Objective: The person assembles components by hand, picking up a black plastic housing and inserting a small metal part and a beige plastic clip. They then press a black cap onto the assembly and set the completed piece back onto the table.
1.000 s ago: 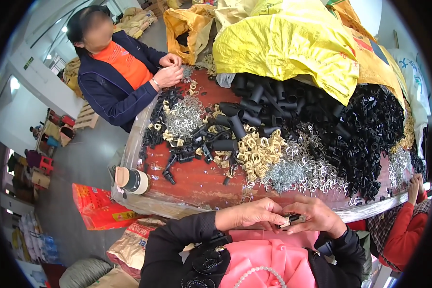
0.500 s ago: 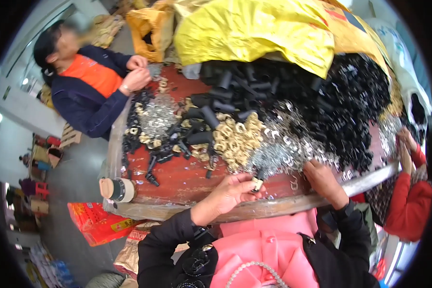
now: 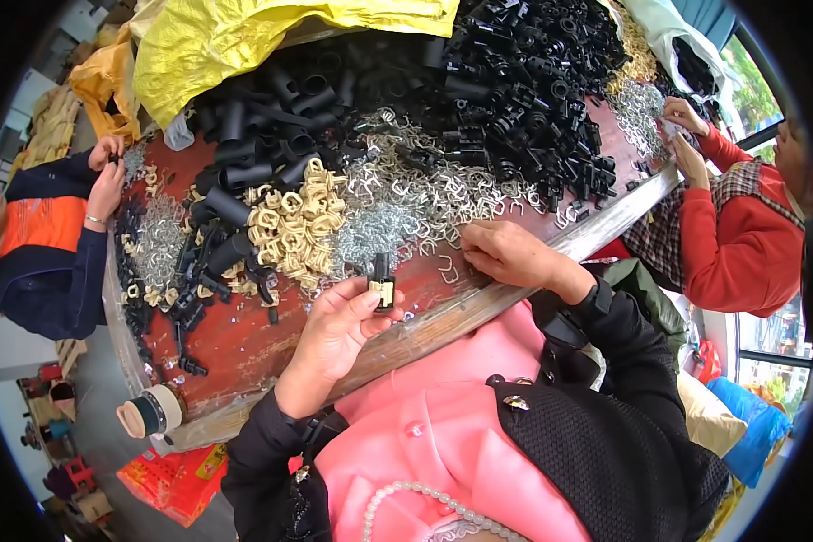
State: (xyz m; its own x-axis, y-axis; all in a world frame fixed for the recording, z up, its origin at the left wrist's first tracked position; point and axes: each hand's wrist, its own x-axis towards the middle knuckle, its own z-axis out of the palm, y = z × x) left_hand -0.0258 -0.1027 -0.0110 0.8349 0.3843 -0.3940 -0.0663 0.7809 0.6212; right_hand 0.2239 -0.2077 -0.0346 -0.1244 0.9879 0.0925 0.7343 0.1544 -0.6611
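Observation:
My left hand is closed around a black plastic fitting with a cream piece on it, held upright just above the table's near edge. To its right, my right hand rests low by the near side of a pile of U-shaped metal clips. Its fingers are bent together, and whatever they pinch, if anything, is hidden. One loose metal clip lies on the red table between the hands. Beyond the left hand are a heap of cream plastic rings and a mound of small silvery pieces.
Black tubes and a large heap of black plastic parts cover the far side, below a yellow sack. A lidded cup stands at the left corner. Co-workers sit left and right, their hands at the table.
The whole view has swung, so the table sits further left and tilted. The fitting in my left hand now stands more upright. My right hand stays beside the metal clips.

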